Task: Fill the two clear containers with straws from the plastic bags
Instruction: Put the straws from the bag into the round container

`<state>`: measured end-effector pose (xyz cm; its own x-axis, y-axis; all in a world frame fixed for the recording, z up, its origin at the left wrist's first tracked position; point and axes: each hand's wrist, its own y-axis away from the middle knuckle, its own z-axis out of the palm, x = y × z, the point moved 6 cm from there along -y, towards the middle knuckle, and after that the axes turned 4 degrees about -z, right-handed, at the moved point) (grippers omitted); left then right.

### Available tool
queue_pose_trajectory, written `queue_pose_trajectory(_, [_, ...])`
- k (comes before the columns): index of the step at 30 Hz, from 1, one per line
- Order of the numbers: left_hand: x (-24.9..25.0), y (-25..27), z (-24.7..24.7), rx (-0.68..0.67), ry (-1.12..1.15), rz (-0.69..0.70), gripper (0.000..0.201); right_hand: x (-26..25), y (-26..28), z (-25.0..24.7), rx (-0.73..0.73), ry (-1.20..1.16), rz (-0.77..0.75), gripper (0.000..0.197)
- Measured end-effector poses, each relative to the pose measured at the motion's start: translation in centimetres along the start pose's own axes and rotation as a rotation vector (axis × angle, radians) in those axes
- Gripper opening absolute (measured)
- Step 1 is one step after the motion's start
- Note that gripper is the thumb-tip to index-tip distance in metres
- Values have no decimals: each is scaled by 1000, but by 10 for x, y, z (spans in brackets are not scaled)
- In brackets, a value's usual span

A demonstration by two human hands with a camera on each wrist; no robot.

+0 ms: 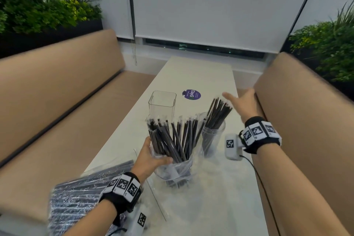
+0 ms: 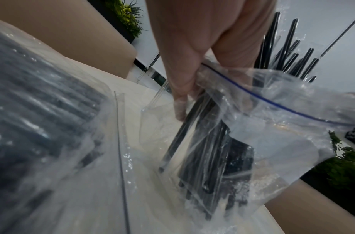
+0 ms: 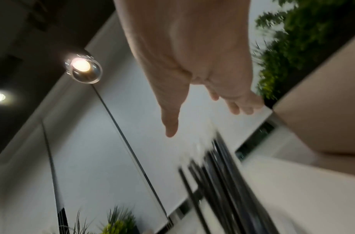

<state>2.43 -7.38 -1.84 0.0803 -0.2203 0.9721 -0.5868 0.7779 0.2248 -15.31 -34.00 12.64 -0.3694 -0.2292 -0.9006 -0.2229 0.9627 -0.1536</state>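
Note:
An empty square clear container (image 1: 162,101) stands on the white table (image 1: 201,71). To its right, a round clear container (image 1: 213,136) holds a leaning bunch of black straws (image 1: 218,113). My left hand (image 1: 153,159) grips an open zip bag of black straws (image 1: 172,140), held upright on the table in front of both containers. In the left wrist view, the left hand's fingers (image 2: 184,76) pinch the bag (image 2: 243,110) near its blue seal line. My right hand (image 1: 239,101) hovers empty with fingers spread, just right of the round container's straws (image 3: 222,174); the right hand (image 3: 192,95) appears blurred.
A second full bag of straws (image 1: 86,188) lies at the table's near left corner. A purple round sticker (image 1: 191,94) sits past the containers. Tan benches (image 1: 57,92) flank the table on both sides, with plants (image 1: 38,5) behind them.

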Motion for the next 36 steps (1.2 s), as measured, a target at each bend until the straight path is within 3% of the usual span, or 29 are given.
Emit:
queue_pose_trajectory(4, [0,-2,2,-10,4,-25,137,-41,35,-43,153,-68,-204,56])
queue_pose_trajectory(6, [-1,-4,2,-5,8,-23,136,-41,67,-30,38,-254,-249,51])
queue_pose_trajectory(8, [4,-2,5,-16,8,-8,127,-20,99,6,-195,-356,-189,73])
queue_pose_trajectory(10, [9,-1,8,-13,-4,33,106,3,127,46,-390,-266,-141,102])
queue_pose_trajectory(12, [12,2,13,-21,-14,63,90,16,142,73,-447,-166,-182,108])
queue_pose_trajectory(14, [13,4,18,-34,-16,82,85,17,146,87,-434,-184,-210,92])
queue_pose_trajectory(19, [10,3,21,-52,-18,103,86,18,134,91,-337,-203,-250,22])
queue_pose_trajectory(21, [9,5,21,-48,-15,104,87,19,129,86,-323,-229,-208,9])
queue_pose_trajectory(29, [10,4,16,-71,-16,75,104,-7,102,57,-251,-366,-174,31])
queue_pose_trajectory(33, [9,4,14,-50,-84,28,123,-35,92,38,-244,-336,-234,18])
queue_pose_trajectory(36, [10,3,14,-54,-95,25,115,-64,86,17,-222,-390,-290,21])
